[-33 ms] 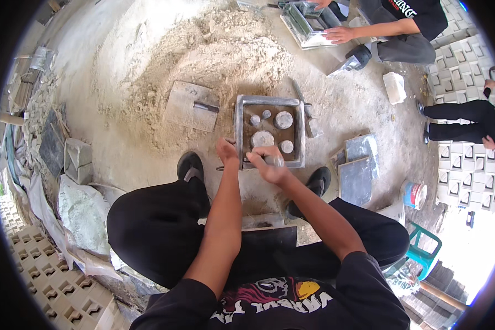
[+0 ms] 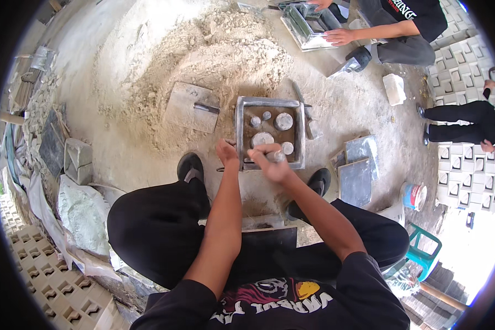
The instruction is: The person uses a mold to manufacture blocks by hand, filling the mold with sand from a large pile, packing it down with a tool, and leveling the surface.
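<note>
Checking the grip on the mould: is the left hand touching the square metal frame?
Touching. The head view shows the left hand with its fingers resting on the near-left rim of the square metal frame, no gap visible between them.

Camera: one head-worn fisheye view, looking steeply down over the person's own chest and knees.
Facing: forward and down at the sandy floor point(image 2: 132, 137) ahead of the feet.
Nearness: close to the forearms; the square metal mould point(image 2: 269, 104) sits near picture centre.
Edges: straight lines bend at the dark round rim; another seated person point(image 2: 407, 27) shows at upper right.
</note>
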`<state>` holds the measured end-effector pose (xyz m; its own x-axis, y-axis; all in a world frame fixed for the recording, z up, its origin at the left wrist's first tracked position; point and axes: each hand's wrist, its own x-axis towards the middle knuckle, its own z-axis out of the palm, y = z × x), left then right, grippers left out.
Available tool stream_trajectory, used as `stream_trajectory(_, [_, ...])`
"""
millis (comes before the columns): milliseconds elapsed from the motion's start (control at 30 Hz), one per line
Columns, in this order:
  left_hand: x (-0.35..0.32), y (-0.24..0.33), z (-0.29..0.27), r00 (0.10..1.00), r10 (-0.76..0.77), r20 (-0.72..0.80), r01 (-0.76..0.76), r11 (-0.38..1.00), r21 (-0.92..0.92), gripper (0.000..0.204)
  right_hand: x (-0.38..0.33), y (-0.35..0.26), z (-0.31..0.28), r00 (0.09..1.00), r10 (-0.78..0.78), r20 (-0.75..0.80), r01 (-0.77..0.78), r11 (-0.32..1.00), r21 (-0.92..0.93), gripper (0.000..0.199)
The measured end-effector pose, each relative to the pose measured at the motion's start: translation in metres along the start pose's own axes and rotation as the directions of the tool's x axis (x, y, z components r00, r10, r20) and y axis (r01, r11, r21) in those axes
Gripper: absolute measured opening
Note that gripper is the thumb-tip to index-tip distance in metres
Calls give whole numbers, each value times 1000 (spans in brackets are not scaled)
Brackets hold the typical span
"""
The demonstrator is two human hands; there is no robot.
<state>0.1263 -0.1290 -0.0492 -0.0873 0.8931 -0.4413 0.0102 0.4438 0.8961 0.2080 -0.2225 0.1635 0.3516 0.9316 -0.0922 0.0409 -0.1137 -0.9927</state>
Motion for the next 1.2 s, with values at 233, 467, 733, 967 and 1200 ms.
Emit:
stream_trajectory(233, [-39,-5,1,998,29,-59,-28,999,21,46,10,-6,-18,998,64,-27,-65,997,-40,32])
stream_trajectory(467, [-48,12,9,997,-44,-69,64,948,312,74,-3,-1,-14,970,-217,105,227,969,-97,28])
stream_trajectory(733, [-56,33,9,992,-103,67,60,885,461,81,-19,18,-35,971,-235,-47,233,971,-56,31])
stream_trajectory(967, [-51,29,10,998,-60,14,44,846,531,81,-29,7,-63,984,-177,-35,175,983,-49,31])
stream_trajectory(1200, [-47,23,8,994,-105,-7,92,829,552,79,-31,24,-89,974,-184,-134,186,983,-1,26])
